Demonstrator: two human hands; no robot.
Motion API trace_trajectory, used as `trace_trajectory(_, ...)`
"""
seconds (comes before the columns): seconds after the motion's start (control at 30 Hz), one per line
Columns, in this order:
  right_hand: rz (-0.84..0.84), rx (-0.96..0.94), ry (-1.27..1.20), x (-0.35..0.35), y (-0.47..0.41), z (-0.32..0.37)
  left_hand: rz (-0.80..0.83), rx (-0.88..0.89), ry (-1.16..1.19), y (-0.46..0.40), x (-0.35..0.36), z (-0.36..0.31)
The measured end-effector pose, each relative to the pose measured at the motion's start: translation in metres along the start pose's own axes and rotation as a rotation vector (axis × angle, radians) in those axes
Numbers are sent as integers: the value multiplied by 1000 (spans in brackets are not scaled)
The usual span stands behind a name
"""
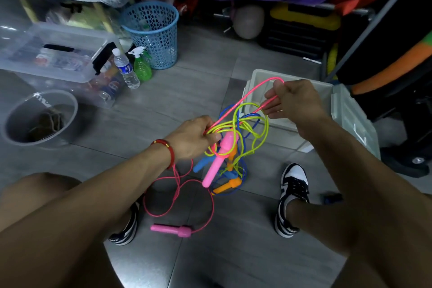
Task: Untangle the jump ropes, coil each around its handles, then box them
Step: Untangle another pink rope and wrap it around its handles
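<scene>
My left hand (194,138) clutches the tangle (236,133) of pink, yellow-green and blue ropes above the floor (187,82). My right hand (292,100) pinches a loop of the pink rope (254,90), lifted over the white box (268,77). One pink handle (217,161) dangles in the knot; the other pink handle (171,229) lies on the floor between my shoes.

Three jump ropes show at frame centre: one pink rope (245,98), one yellow-green rope (264,128), one blue rope (236,119). Handles: two pink (216,166) (170,229), two orange (225,187) (231,155), one blue (201,166). Two hands, two sneakers, one white box (311,91) at right, one blue basket (152,35) and two bottles at upper left
</scene>
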State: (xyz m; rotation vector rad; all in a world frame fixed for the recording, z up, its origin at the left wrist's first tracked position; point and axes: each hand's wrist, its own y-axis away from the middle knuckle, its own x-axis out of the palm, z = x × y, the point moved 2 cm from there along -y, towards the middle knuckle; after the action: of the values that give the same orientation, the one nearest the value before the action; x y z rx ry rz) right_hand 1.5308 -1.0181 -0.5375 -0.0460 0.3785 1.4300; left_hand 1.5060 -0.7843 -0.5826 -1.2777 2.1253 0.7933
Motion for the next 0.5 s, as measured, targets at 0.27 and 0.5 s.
trace_trajectory(0.27, 259, 69, -184, 12, 17, 13, -69, -69, 279, 8, 3, -3)
trace_trajectory(0.5, 303, 53, 8, 16, 17, 15, -84, -62, 508, 9, 5, -5)
